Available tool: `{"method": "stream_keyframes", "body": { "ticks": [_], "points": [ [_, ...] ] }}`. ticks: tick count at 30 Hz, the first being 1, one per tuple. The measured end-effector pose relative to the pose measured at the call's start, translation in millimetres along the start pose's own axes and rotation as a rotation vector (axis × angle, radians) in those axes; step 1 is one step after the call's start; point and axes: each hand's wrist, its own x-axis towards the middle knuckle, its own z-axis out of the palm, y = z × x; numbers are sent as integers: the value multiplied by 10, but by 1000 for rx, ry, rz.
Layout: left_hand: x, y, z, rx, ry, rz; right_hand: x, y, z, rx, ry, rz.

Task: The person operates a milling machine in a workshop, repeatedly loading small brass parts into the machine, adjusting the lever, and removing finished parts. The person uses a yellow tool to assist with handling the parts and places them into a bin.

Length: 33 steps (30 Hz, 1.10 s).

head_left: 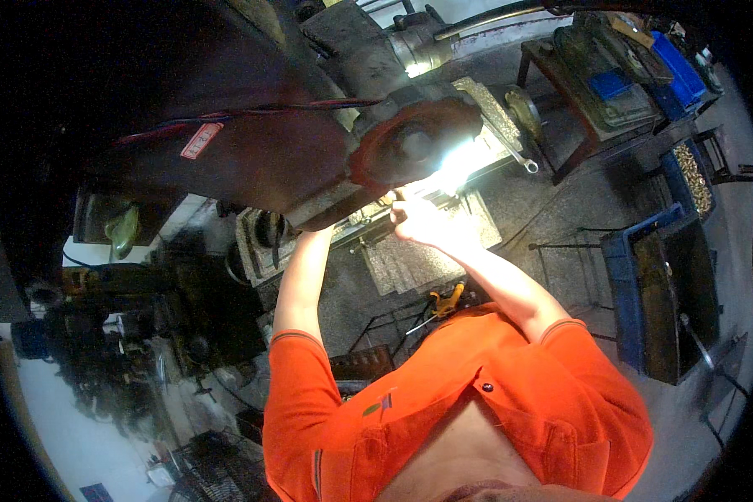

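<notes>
My left forearm (304, 280) reaches up under the dark machine head (309, 167), whose body hides the left hand and its fingers. My right hand (414, 221) is at the lit work area just below the machine's dark red round part (414, 144). Its fingers are curled in a pinch. Whatever they hold is too small and glare-washed to make out. Beneath both hands runs the machine's metal bed (364, 226), with a speckled metal plate (406, 259) on the near side. A strong lamp glare whitens the area beside the right hand.
A ring spanner (530, 166) lies at the bed's right end. To the right stand a blue crate (621, 289), a bin of small brass-coloured parts (693, 177) and a bench with blue trays (608, 84). A yellow-handled tool (448, 299) sits close before my body.
</notes>
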Motion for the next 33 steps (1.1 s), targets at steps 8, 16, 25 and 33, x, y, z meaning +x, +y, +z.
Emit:
{"method": "stream_keyframes", "body": {
  "ticks": [8, 16, 25, 33],
  "points": [
    [-36, 25, -41, -2, -8, -10, 53, -127, 43, -244, -93, 55],
    [-28, 69, -65, -2, -13, -5, 85, 27, 257, -436, -12, -46],
    [-82, 84, -69, 51, 8, 34, -264, 53, -861, -425, 195, -56],
    [-24, 443, 285, 381, 24, 185, -235, 824, -1597, -779, -43, 547]
  ]
}}
